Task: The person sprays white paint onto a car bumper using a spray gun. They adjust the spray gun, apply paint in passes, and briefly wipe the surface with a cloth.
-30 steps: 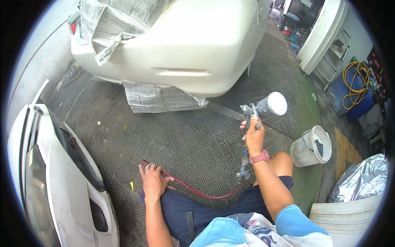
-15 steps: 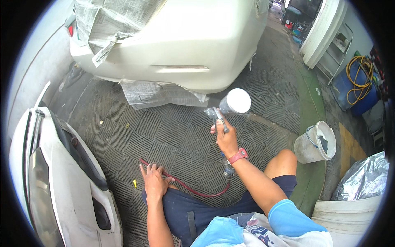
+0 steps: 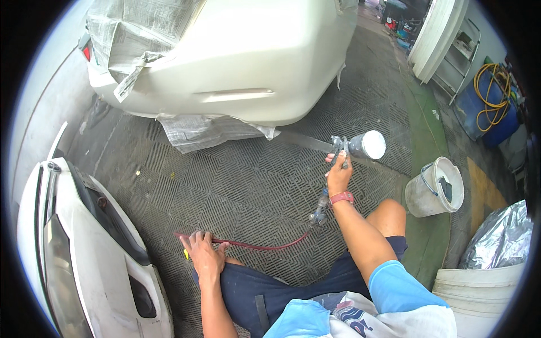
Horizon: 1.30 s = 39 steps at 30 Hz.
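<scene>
My right hand (image 3: 340, 176) is closed around the handle of a spray gun (image 3: 339, 145). The gun is tilted, and its white-lidded paint cup (image 3: 367, 145) juts out to the right. A pale fan of mist stretches from the nozzle leftward to the lower edge of the white car bumper (image 3: 242, 81). Below the handle, a metal fitting (image 3: 319, 215) joins the gun to a dark red air hose (image 3: 265, 247). That hose runs left into my left hand (image 3: 205, 256), whose fingers curl over it beside my knee; its grip is partly hidden.
Newspaper masking (image 3: 203, 130) hangs under the bumper, and more masking (image 3: 135, 42) covers the car's upper left. A loose white bumper (image 3: 107, 265) stands at left. A dirty bucket (image 3: 434, 191), a blue drum (image 3: 483, 112) and a stepladder (image 3: 459, 62) are at right. Patterned matting (image 3: 225, 186) covers the floor.
My right hand has moved right and slightly up with the spray gun, its cup now tipped further sideways. Mist now shows plainly at the nozzle. My left hand has shifted slightly down and left.
</scene>
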### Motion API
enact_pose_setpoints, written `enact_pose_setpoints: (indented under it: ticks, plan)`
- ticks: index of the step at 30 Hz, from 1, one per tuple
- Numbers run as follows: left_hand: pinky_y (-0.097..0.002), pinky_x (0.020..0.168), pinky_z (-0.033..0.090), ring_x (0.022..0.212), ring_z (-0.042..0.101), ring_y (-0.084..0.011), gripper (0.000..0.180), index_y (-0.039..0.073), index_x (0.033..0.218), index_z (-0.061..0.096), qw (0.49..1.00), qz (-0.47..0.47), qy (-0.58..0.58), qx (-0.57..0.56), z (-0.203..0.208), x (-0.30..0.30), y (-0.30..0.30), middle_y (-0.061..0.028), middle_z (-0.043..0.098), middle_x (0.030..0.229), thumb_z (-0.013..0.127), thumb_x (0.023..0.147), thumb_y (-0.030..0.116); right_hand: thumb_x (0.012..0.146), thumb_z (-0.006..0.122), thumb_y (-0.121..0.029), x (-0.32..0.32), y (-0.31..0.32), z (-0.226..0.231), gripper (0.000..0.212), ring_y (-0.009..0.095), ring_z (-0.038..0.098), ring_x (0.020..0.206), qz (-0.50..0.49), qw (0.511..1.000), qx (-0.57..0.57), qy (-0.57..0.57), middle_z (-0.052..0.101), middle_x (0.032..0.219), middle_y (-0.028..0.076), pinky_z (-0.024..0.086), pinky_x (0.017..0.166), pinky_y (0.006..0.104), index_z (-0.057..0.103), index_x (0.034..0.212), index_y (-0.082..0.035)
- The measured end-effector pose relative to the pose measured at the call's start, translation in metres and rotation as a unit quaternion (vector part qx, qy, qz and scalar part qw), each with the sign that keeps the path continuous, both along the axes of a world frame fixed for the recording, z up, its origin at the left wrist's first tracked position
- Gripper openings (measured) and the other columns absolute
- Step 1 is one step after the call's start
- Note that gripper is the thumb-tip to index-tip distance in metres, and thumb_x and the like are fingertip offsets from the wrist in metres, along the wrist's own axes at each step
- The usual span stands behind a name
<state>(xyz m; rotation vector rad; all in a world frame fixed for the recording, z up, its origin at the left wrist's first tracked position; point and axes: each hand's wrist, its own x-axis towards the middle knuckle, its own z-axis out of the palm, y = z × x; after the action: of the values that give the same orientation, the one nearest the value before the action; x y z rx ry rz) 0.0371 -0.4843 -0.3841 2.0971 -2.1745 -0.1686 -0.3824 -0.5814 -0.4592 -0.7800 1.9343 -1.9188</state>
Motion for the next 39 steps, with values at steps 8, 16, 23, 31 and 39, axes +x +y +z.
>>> enact_pose_setpoints:
  ticks: [8, 16, 23, 31, 39]
  plan:
    - [-0.0709, 0.132, 0.015, 0.147, 0.049, -0.0384, 0.049, 0.002, 0.112, 0.074, 0.997, 0.022, -0.037, -0.059, 0.004, -0.002, 0.012, -0.0162, 0.065, 0.13, 0.092, 0.079, 0.033, 0.115, 0.048, -0.02, 0.082, -0.001, -0.037, 0.054, 0.016, 0.072, 0.079, 0.115, 0.991, -0.058, -0.044, 0.073, 0.088, 0.008, 0.061, 0.08, 0.0339, 0.047, 0.166, -0.006]
    - [-0.0702, 0.134, 0.008, 0.156, 0.042, -0.0393, 0.051, 0.003, 0.113, 0.076, 0.998, 0.03, -0.059, 0.014, 0.006, -0.002, 0.016, -0.017, 0.064, 0.143, 0.093, 0.077, 0.035, 0.115, 0.052, -0.024, 0.117, -0.004, -0.023, 0.053, 0.015, 0.074, 0.077, 0.286, 0.956, -0.05, -0.032, 0.075, 0.086, 0.007, 0.062, 0.077, 0.0334, 0.05, 0.165, -0.009]
    - [-0.0688, 0.134, 0.008, 0.157, 0.04, -0.039, 0.057, 0.002, 0.117, 0.077, 0.997, 0.025, -0.069, 0.03, 0.003, -0.007, 0.015, -0.0171, 0.063, 0.147, 0.094, 0.078, 0.04, 0.116, 0.05, -0.029, 0.051, -0.005, -0.033, 0.047, 0.012, 0.071, 0.072, 0.176, 0.978, -0.022, -0.107, 0.072, 0.084, 0.004, 0.055, 0.052, 0.0276, 0.058, 0.157, -0.008]
    - [-0.067, 0.135, 0.007, 0.16, 0.038, -0.038, 0.062, 0.004, 0.135, 0.071, 0.993, 0.029, -0.105, 0.035, -0.007, -0.014, 0.008, -0.0164, 0.057, 0.158, 0.086, 0.087, 0.04, 0.117, 0.049, -0.043, -0.062, -0.001, -0.045, 0.051, 0.021, 0.077, 0.092, -0.049, 0.99, -0.041, -0.127, 0.077, 0.109, 0.015, 0.058, 0.048, 0.0291, 0.064, 0.137, 0.001]
    - [-0.0676, 0.135, 0.007, 0.157, 0.041, -0.0396, 0.057, 0.008, 0.133, 0.073, 0.996, 0.013, -0.086, 0.036, -0.01, -0.03, 0.0, -0.0174, 0.058, 0.157, 0.088, 0.084, 0.035, 0.108, 0.064, -0.027, -0.121, 0.055, -0.123, 0.07, 0.033, 0.07, 0.117, -0.245, 0.945, 0.041, -0.212, 0.058, 0.157, 0.021, 0.066, 0.063, 0.037, 0.038, 0.17, -0.008]
